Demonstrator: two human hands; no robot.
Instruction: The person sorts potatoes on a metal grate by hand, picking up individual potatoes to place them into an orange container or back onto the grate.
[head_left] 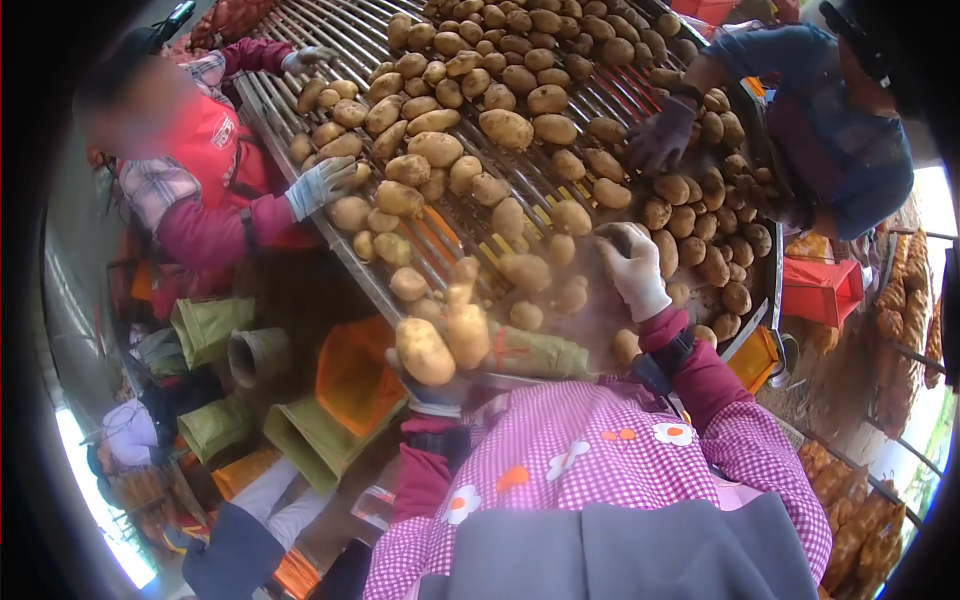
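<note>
My gloved left hand [432,392] is at the near edge of the slatted conveyor, closed from below around potatoes. A large pale potato [425,351] and a knobbly potato [467,336] show above its fingers, which are mostly hidden. My right hand [636,268], in a whitish glove, hovers over the near right part of the conveyor. Its fingers are partly bent and apart, and I see nothing in them. Close to its fingertips lies a potato [571,217], with loose potatoes [525,271] to its left, slightly blurred.
Many potatoes cover the slatted conveyor [330,40]. A person in a red apron [212,150] works at the left; another person's gloved hand [660,135] touches the right side. More potatoes pile at right. Green bins [310,440] and an orange basket [352,375] stand below left.
</note>
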